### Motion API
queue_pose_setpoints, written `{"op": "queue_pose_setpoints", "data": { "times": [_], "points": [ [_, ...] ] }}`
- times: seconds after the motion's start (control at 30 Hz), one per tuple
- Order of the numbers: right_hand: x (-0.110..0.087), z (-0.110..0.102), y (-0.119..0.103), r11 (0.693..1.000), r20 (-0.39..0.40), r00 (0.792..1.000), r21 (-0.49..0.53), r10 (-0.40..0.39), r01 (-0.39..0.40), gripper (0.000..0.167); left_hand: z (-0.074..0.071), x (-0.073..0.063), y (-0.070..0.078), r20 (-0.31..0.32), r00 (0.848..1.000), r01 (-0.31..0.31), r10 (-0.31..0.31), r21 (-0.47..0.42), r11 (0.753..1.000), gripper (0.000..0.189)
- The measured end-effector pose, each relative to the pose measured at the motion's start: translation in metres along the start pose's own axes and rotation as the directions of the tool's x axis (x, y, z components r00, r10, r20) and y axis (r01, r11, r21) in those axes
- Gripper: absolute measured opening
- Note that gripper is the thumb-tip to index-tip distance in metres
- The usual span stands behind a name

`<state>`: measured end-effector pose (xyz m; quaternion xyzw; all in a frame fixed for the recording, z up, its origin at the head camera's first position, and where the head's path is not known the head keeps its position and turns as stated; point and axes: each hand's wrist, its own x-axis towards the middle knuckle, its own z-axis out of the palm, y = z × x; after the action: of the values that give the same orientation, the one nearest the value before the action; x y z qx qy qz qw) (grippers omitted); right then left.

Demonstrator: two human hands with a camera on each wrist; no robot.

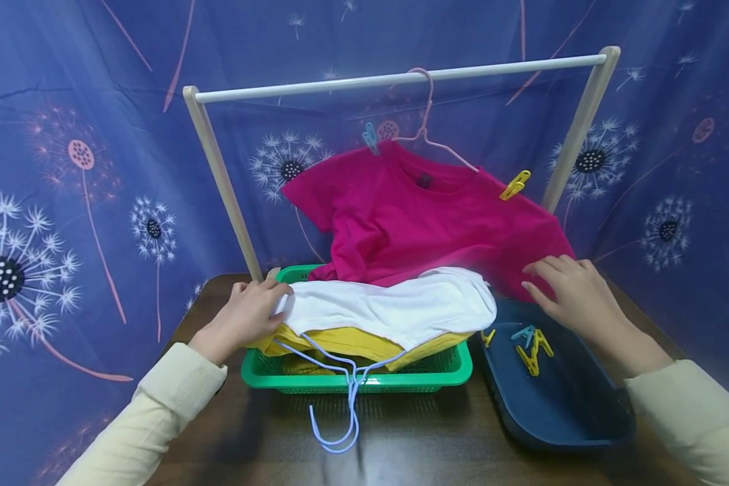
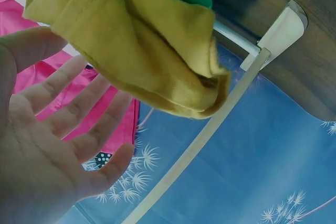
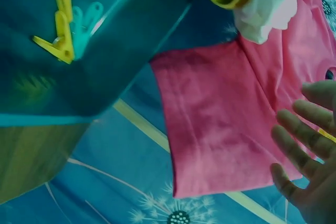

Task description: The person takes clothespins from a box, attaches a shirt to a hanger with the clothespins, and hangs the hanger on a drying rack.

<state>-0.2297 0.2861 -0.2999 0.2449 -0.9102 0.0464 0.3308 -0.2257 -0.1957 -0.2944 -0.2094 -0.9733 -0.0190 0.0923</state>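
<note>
A magenta T-shirt [image 1: 425, 216] hangs from a pink hanger [image 1: 425, 125] on the rack, with a blue clothespin [image 1: 370, 138] at one shoulder and a yellow clothespin [image 1: 515, 185] at the other. My left hand [image 1: 250, 314] is at the left edge of a folded white garment [image 1: 376, 304]; in the left wrist view its fingers spread beside yellow cloth [image 2: 121, 45], gripping nothing. By the shirt's right sleeve [image 3: 210, 124] is my right hand [image 1: 568, 290], fingers apart and holding nothing. Whether either hand touches the cloth is unclear.
Under the white garment, yellow clothing [image 1: 340, 339] fills a green basket [image 1: 364, 385]. A blue hanger [image 1: 351, 378] juts over its front rim. To the right, a dark blue tub [image 1: 565, 418] holds several clothespins [image 1: 531, 358]. The rack's white bar [image 1: 340, 84] spans the back.
</note>
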Motion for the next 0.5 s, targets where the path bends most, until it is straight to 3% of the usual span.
{"op": "queue_pose_setpoints", "data": {
  "times": [0.3, 0.5],
  "points": [
    [-0.016, 0.018, 0.001, 1.0, 0.202, 0.979, -0.027, 0.003, 0.002, 0.03, 0.005, -0.002, -0.001, -0.009, 1.0, -0.012, 0.013, 0.02, 1.0, 0.047],
    [-0.024, 0.025, 0.001, 1.0, 0.281, 0.96, -0.024, 0.006, 0.001, 0.032, 0.007, -0.002, -0.002, -0.017, 1.0, -0.025, 0.025, 0.012, 1.0, 0.051]
  ]
}}
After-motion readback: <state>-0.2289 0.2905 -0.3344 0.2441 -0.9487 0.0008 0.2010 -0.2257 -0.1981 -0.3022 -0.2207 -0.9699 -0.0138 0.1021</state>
